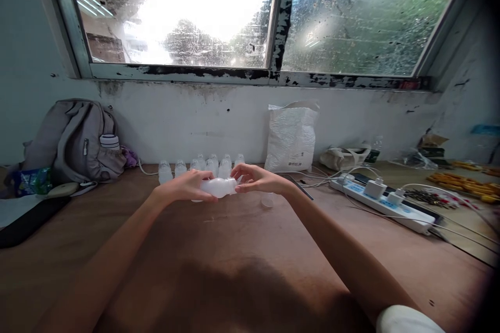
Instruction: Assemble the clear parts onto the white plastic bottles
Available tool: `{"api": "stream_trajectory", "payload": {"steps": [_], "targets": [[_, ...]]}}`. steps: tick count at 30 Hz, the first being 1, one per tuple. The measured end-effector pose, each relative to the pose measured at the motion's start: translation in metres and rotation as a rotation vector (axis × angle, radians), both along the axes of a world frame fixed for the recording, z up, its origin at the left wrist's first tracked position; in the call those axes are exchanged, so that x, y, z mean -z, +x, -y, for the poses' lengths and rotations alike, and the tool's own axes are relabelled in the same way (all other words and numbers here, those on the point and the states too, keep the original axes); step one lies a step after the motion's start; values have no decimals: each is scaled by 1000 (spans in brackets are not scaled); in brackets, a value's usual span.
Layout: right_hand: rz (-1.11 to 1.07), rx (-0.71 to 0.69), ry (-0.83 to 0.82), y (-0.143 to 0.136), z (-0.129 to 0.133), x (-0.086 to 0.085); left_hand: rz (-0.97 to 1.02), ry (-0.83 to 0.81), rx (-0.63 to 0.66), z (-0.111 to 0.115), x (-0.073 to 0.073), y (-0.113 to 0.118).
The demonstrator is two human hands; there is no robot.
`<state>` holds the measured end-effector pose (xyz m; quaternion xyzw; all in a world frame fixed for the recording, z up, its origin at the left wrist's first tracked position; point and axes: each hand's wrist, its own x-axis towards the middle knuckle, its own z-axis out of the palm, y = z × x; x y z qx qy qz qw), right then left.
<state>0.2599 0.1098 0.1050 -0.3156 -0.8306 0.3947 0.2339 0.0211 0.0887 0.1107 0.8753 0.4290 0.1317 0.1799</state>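
Note:
A small translucent white plastic bottle (217, 187) lies on its side in the air between my two hands, its neck towards the right. My left hand (187, 186) is wrapped round its body. Fingers and thumb of my right hand (258, 179) close on the neck end; whether they pinch a cap there I cannot make out. Behind my hands stand several similar bottles with clear tops, among them a bottle (164, 171) at the left end of the row. A small clear round piece (267, 200) rests on the table below my right hand.
On the brown table (234, 250), a grey backpack (78, 140) and black flat object (31, 221) are at left. A white padded bag (291, 138) leans on the wall. A power strip (383, 203) with chargers and trailing cables lies at right, near yellow items (461, 186).

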Motion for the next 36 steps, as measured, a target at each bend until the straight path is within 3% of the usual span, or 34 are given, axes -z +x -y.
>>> {"api": "stream_trajectory", "payload": {"steps": [9, 16, 27, 33, 36], "targets": [[72, 55, -26, -6, -4, 9, -6, -38, -17, 0, 0, 0], [66, -49, -33, -3, 0, 4, 20, -60, -1, 0, 0, 0], [128, 25, 16, -5, -3, 8, 3, -78, -4, 2, -2, -1], [127, -5, -62, -6, -1, 7, -2, -75, -17, -1, 1, -1], [207, 104, 25, -8, -3, 10, -4, -90, -18, -2, 3, 0]]}}
